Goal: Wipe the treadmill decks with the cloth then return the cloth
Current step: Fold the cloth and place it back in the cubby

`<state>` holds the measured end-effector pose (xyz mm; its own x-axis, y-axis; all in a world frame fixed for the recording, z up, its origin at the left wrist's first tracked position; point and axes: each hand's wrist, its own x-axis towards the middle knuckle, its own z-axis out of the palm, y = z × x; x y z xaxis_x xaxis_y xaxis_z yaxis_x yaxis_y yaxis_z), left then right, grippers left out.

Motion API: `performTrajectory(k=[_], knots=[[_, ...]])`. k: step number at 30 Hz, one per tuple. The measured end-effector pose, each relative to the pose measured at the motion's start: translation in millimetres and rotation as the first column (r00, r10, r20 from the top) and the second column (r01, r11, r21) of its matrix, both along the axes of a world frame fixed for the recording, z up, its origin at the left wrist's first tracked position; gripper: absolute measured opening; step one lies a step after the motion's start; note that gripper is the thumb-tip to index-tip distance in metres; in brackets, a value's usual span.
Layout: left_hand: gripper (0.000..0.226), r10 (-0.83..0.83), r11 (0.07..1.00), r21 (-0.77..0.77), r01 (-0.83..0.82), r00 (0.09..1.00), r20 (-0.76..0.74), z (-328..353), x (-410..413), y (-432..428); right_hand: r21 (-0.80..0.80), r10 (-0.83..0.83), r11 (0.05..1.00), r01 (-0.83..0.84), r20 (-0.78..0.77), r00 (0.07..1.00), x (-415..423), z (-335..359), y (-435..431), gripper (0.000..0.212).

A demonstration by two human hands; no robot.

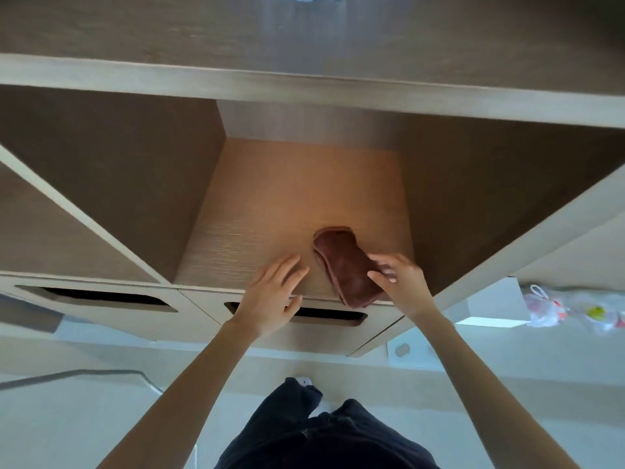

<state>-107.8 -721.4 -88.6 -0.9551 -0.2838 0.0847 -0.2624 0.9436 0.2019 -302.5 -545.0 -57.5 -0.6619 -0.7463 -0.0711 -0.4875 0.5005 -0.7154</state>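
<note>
The brown folded plush cloth (345,265) is lying on the floor of the open wooden shelf compartment (270,204), at the compartment's front right, with its near end hanging slightly over the front lip. It is looking soft, light and limp. It should be giving under any grip and sagging or unfolding if lifted by one corner, so the folded stack is best taken across its thickness at the near end, all layers together. Nothing about it is looking slippery or breakable.

The right hand (402,282) is sitting against the cloth's near right edge, thumb lying on the top face and fingers curling at the side. It seems to be pinching the fold, though motion blur is softening the fingertips.

The left hand (270,296) is spreading its fingers flat at the compartment's front lip, just beside the cloth and not touching it, holding nothing.
</note>
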Motion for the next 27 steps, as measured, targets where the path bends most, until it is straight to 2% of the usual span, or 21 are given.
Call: performTrajectory(k=[4, 7, 9, 12, 13, 14, 16, 18, 19, 23, 25, 27], knots=[[0.059, -0.125, 0.990, 0.053, 0.127, 0.991, -0.051, 3, -21, 4, 0.044, -0.087, 0.996, 0.083, 0.102, 0.991, 12, -4, 0, 0.033], [0.055, -0.220, 0.974, 0.037, 0.223, 0.973, -0.072, 9, -37, 9, 0.038, -0.112, 0.993, 0.108, 0.131, 0.985, 17, -5, -5, 0.031], [0.051, -0.247, 0.966, 0.060, 0.252, 0.966, -0.076, 11, -42, 9, 0.064, -0.068, 0.996, 0.060, 0.137, 0.988, 14, 0, -3, 0.027], [0.041, -0.231, 0.967, 0.089, 0.239, 0.969, -0.086, 15, -43, -5, 0.048, 0.073, 0.994, -0.094, 0.330, 0.941, 8, 12, 7, 0.028], [0.039, -0.225, 0.971, 0.069, 0.230, 0.971, -0.077, 17, -43, -13, 0.041, 0.103, 0.991, -0.124, 0.335, 0.937, 6, 14, 9, 0.028], [0.038, -0.220, 0.974, 0.040, 0.223, 0.973, -0.064, 19, -42, -19, 0.037, 0.112, 0.991, -0.127, 0.264, 0.958, 5, 16, 9, 0.028], [0.044, -0.224, 0.975, -0.012, 0.224, 0.973, -0.053, 23, -42, -22, -0.018, 0.092, 0.996, -0.092, -0.004, 0.996, 0, 18, 2, 0.028], [0.056, -0.264, 0.964, -0.027, 0.264, 0.964, -0.038, 25, -43, -9, -0.081, 0.096, 0.990, -0.115, -0.204, 0.974, -6, 16, -8, 0.031], [0.060, -0.297, 0.955, -0.030, 0.296, 0.954, -0.035, 22, -42, 2, -0.068, 0.122, 0.987, -0.143, -0.252, 0.960, -9, 14, -13, 0.035], [0.055, -0.332, 0.943, 0.001, 0.334, 0.938, -0.097, 7, -34, 23, 0.032, 0.217, 0.976, -0.215, -0.209, 0.953, -14, 4, -21, 0.048], [0.049, -0.311, 0.949, 0.006, 0.315, 0.941, -0.132, 6, -30, 18, 0.012, 0.210, 0.977, -0.212, -0.182, 0.961, -14, 2, -21, 0.045], [0.041, -0.311, 0.949, -0.005, 0.314, 0.940, -0.138, 9, -31, 12, 0.040, 0.208, 0.978, -0.204, -0.221, 0.953, -14, 3, -21, 0.039]])
